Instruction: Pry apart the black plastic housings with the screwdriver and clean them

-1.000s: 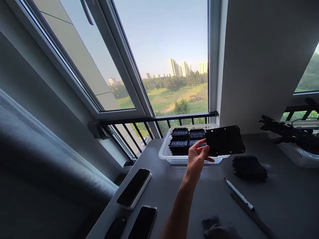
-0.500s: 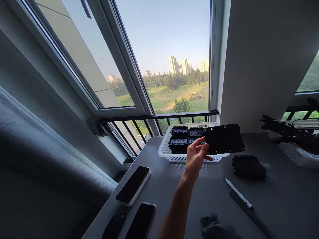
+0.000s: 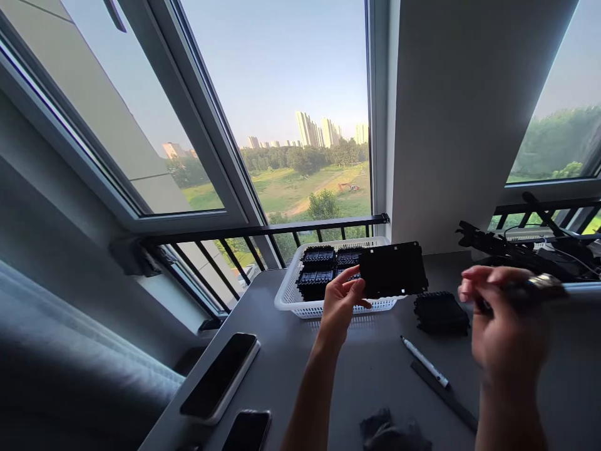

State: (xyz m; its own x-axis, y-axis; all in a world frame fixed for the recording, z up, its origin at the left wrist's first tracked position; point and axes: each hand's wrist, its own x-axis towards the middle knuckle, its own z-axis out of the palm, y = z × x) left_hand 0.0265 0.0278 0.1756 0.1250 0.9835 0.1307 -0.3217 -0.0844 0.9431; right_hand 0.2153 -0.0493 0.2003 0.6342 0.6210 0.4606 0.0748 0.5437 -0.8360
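Newly visible: right hand gripping dark object; left hand still pinching black panel.

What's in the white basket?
Black ridged parts sit in the basket. The left hand and the black panel it holds hide much of the right side; what's behind can't be seen.

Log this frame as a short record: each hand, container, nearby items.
left_hand: left hand grips a black plate by its left edge, raised off the table
right_hand: right hand raised, motion-blurred, holding a dark object with a shiny end; identity unclear
container: white basket with black parts stacked inside, partly hidden behind plate and left hand
table_right: black stack, marker, dark strip
table_left: two phones
table_front: dark crumpled item, unidentified
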